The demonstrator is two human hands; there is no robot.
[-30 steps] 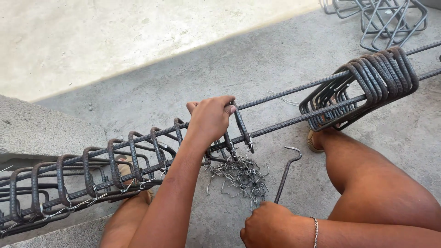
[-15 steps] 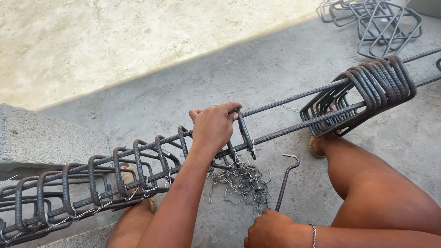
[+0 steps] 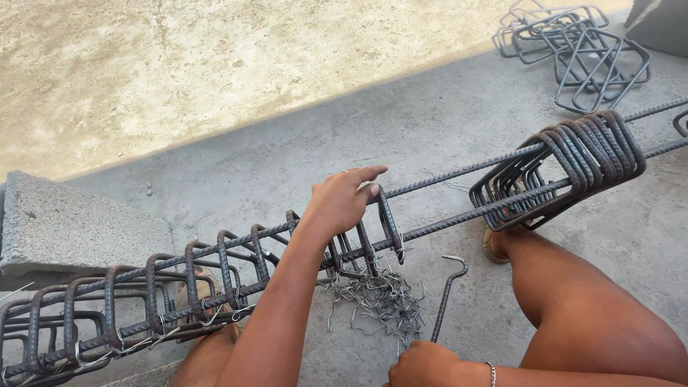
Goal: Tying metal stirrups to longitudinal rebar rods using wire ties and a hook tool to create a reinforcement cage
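Observation:
A rebar cage (image 3: 215, 265) of long bars and square stirrups runs from lower left to upper right. My left hand (image 3: 345, 202) rests on top of it, fingers around the last spaced stirrup (image 3: 390, 223), index finger stretched out. My right hand (image 3: 424, 364) at the bottom edge grips the handle of a steel tying hook (image 3: 448, 295), whose bent tip points up near the lower bar. A pile of short bent tie wires (image 3: 376, 304) lies on the concrete beneath the cage. A bunch of several stirrups (image 3: 566, 168) hangs packed together on the bars to the right.
A grey concrete block (image 3: 72, 229) supports the cage at left. Loose stirrups (image 3: 573, 43) lie heaped at the top right. My bare leg (image 3: 580, 308) and foot sit under the bars at right. Sunlit rough ground (image 3: 215, 72) lies beyond the concrete slab (image 3: 287, 158).
My left hand has stayed on the same stirrup, its index finger now stretched out. My right hand with the hook has sunk lower in view. The view has drifted slightly.

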